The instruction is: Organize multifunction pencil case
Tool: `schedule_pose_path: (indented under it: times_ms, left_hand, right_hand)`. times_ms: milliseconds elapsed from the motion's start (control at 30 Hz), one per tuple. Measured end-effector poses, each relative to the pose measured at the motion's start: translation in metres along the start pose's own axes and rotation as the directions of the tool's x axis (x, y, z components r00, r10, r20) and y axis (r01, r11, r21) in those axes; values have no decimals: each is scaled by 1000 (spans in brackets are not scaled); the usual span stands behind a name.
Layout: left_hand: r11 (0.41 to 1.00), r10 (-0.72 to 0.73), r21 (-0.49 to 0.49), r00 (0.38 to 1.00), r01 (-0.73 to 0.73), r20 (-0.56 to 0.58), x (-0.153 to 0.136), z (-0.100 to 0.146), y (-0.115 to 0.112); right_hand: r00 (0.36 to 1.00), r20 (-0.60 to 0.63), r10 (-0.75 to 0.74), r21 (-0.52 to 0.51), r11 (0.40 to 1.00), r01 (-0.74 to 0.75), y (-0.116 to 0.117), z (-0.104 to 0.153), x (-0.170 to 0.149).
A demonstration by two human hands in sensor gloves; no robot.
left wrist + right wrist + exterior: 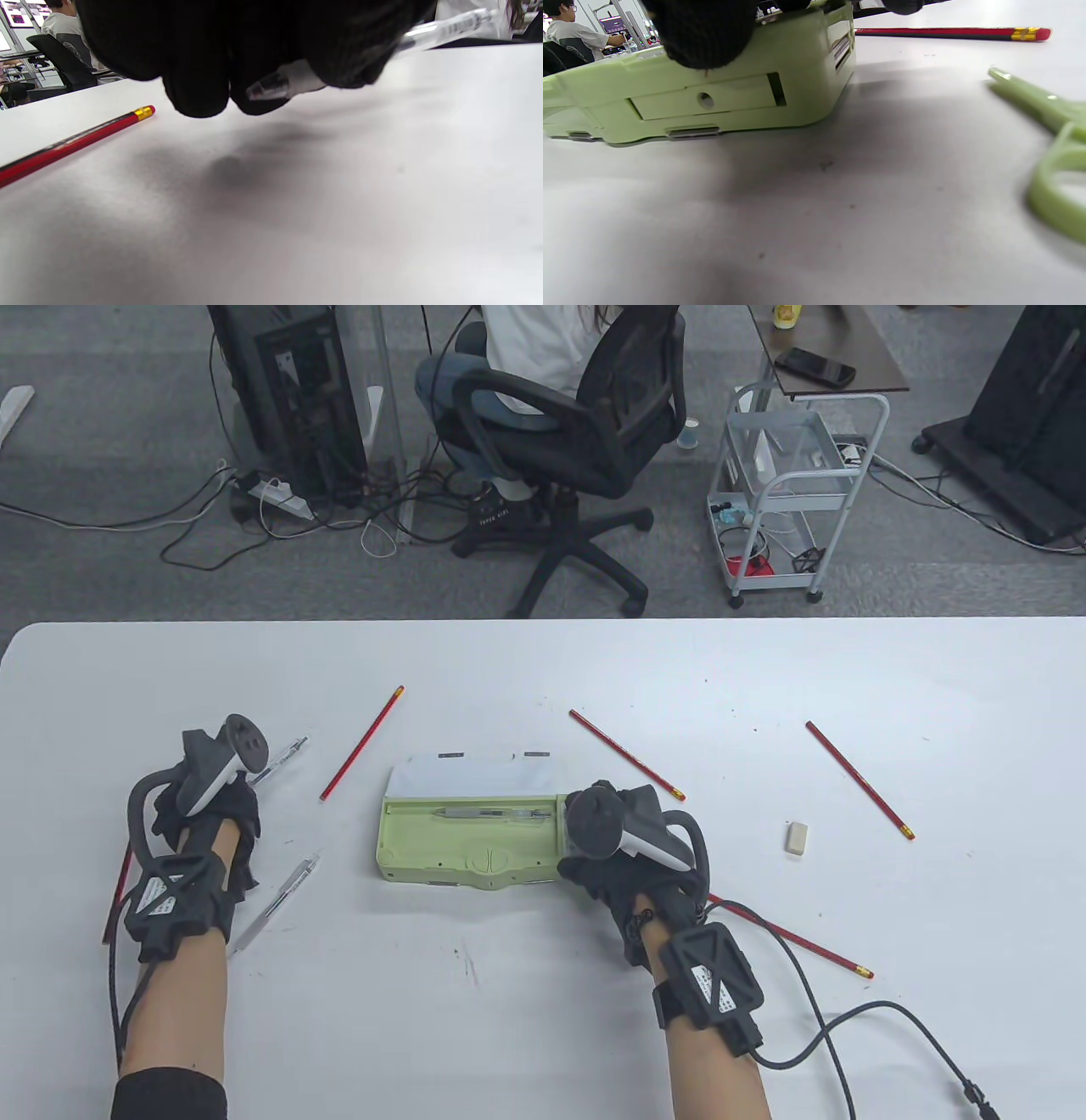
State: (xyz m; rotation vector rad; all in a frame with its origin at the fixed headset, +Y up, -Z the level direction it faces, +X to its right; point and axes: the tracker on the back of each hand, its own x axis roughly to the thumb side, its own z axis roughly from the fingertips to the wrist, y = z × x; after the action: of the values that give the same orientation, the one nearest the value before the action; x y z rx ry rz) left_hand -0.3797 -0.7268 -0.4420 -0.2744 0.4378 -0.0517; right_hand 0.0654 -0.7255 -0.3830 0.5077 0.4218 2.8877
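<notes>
Green case [471, 836] lies open mid-table, one pen [488, 813] in its tray. Left hand [208, 806] grips a clear pen [288, 82], held just off the table. Right hand [615, 848] rests at the case's right end; thumb [706, 31] on its wall, probably gripping. Green scissors [1052, 156] lie near it.

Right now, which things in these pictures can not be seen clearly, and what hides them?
- Right hand fingers: table view, under the tracker; whether they grip the pencil case cannot be told.
- Green scissors: right wrist view, cut off by the right edge; hidden under the right hand in the table view.
- Pen in the left hand: left wrist view, its middle is covered by gloved fingers.
- Red pencil: table view, mostly behind the left wrist.
</notes>
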Motion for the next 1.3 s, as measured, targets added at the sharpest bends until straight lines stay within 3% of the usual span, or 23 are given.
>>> schedule_pose_path:
  times_ms: [400, 700, 967, 1300]
  left_hand:
    - [982, 168, 55, 969, -180, 180, 33, 50, 32]
    - [971, 208, 44, 920, -236, 332, 69, 82, 38]
    - [974, 188, 29, 869, -226, 458, 99, 107, 36]
    - [989, 55, 84, 822, -124, 567, 142, 132, 26]
  right_hand:
    - [1000, -3, 0, 4, 1000, 0, -1, 0, 0]
    - [1000, -3, -3, 3, 1000, 3, -1, 0, 0]
    - [1000, -3, -4, 2, 1000, 4, -1, -1, 0]
    - [1000, -3, -7, 2, 1000, 7, -1, 0, 0]
